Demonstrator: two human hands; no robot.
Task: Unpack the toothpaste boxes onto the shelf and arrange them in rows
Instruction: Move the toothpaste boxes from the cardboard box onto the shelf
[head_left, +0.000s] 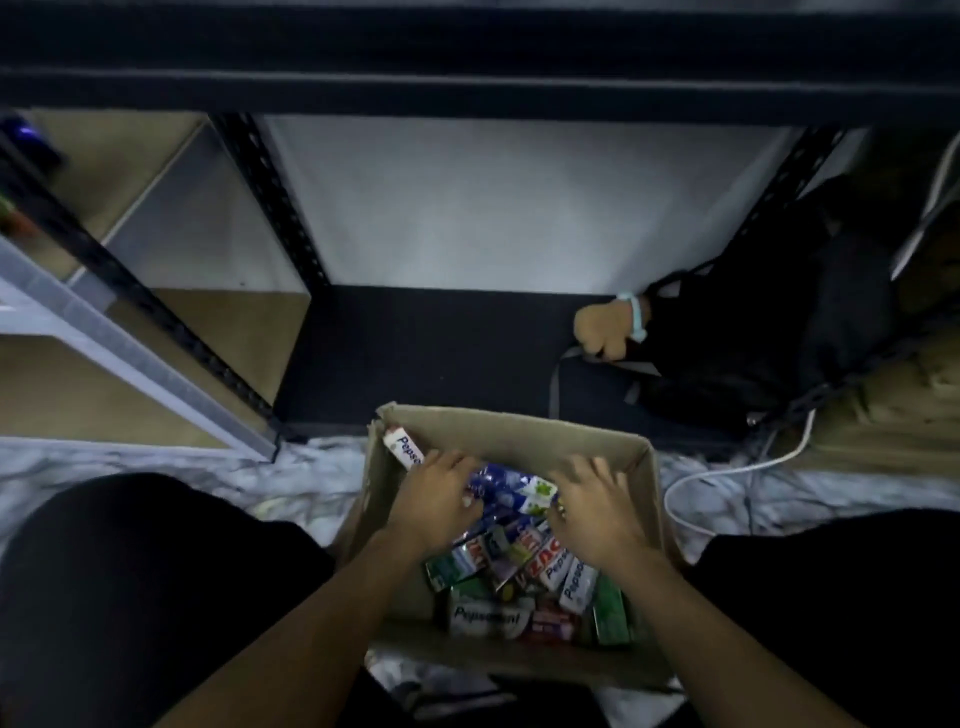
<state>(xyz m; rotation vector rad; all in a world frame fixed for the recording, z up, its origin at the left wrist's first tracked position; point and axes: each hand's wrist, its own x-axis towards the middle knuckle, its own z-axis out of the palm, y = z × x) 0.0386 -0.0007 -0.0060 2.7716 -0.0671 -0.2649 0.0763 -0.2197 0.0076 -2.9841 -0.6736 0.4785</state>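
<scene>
Two hands reach into one open cardboard box, which stands on the marbled floor between the person's knees, just in front of the dark bottom shelf. The left hand curls its fingers and thumb round one end of the blue toothpaste boxes (two at least, lying side by side on top of the heap). The right hand lies over their other end with fingers spread and bent; whether it grasps them I cannot tell. Beneath, the loose toothpaste boxes lie jumbled, more than ten, too overlapped for an exact count. Four show Pepsodent lettering, and one of these, the upright Pepsodent box, leans in the far left corner. At the shelf's right end, one other person's hand, wearing one light-blue wristband, is clenched beside one black bag. One white cable loops across the floor.
</scene>
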